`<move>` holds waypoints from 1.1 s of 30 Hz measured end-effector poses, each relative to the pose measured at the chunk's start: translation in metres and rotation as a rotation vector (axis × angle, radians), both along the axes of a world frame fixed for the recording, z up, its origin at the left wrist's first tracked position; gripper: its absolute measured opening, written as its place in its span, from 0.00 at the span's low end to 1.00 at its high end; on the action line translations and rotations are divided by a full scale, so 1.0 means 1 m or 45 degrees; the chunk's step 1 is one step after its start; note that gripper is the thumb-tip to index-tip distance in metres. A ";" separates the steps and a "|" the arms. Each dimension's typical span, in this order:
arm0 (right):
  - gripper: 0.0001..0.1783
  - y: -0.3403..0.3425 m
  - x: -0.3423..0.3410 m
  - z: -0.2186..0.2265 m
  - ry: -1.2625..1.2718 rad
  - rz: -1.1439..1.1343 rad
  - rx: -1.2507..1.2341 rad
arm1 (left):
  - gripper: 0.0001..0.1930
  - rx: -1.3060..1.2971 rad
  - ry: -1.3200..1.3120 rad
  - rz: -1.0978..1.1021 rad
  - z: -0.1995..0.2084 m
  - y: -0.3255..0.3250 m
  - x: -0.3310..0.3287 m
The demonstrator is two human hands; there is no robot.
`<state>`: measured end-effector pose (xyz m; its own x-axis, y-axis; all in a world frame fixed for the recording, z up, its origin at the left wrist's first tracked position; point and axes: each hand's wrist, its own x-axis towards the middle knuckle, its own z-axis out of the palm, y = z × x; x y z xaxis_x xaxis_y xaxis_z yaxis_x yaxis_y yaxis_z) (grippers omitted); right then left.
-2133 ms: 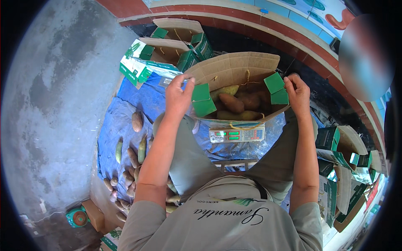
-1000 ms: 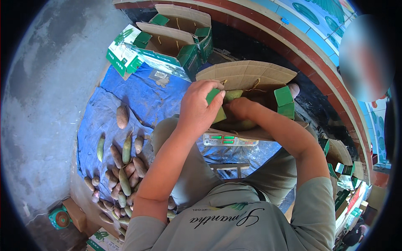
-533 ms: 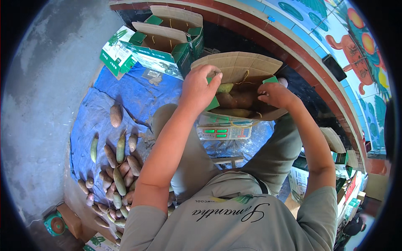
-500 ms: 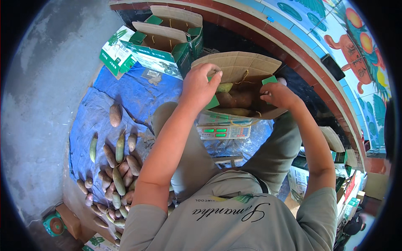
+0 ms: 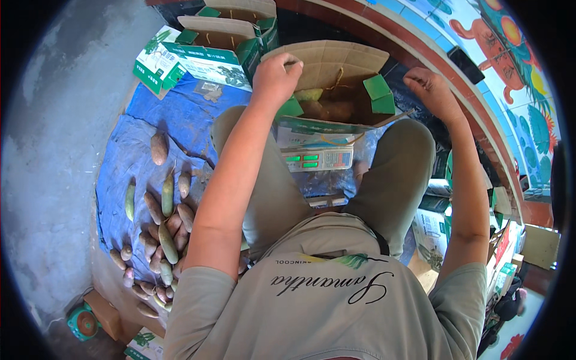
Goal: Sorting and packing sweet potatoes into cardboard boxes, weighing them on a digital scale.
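Observation:
An open cardboard carton [image 5: 327, 125] with green end flaps stands on a digital scale [image 5: 327, 158] with green displays, between my knees. In it lie a pale green, long vegetable [image 5: 308, 95] and several reddish-brown ones [image 5: 327, 110]. My left hand [image 5: 277, 78] is closed in front of the left end of the carton's raised far flap [image 5: 336, 57]; what its fingers hold, if anything, is hidden. My right hand [image 5: 433, 93] is raised apart from the carton, beyond its right end, with fingers curled and nothing visible in them. The right green flap [image 5: 378, 96] stands up.
Several long brown and green vegetables [image 5: 169, 243] lie on a blue tarp [image 5: 123, 162] at left. Other open cartons [image 5: 216, 54] stand at the far left. A tiled ledge [image 5: 414, 42] curves along the far right, with a dark phone-like thing [image 5: 465, 65] on it. More boxes [image 5: 432, 234] sit at right.
My right hand has left the carton's right green flap and moved up and to the right. The left hand has shifted up and left. The carton's right flap now shows more fully.

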<state>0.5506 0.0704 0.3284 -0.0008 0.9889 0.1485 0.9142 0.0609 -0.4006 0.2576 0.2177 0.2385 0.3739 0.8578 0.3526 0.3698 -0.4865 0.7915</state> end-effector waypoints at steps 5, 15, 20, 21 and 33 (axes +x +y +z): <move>0.10 -0.018 0.008 -0.017 -0.005 -0.170 -0.042 | 0.14 -0.026 0.108 -0.055 0.001 0.001 0.002; 0.09 -0.008 0.027 -0.049 0.159 -0.235 0.022 | 0.18 -0.329 0.305 -0.513 0.012 -0.019 0.010; 0.09 0.005 0.025 -0.060 0.162 -0.247 0.120 | 0.21 -0.488 0.425 -0.941 0.008 -0.027 0.005; 0.09 0.009 0.026 -0.062 0.147 -0.244 0.126 | 0.21 -0.391 0.530 -0.992 0.005 -0.028 0.005; 0.20 0.095 0.003 -0.084 -0.308 -0.094 0.616 | 0.09 0.243 0.905 -0.772 -0.007 -0.033 0.018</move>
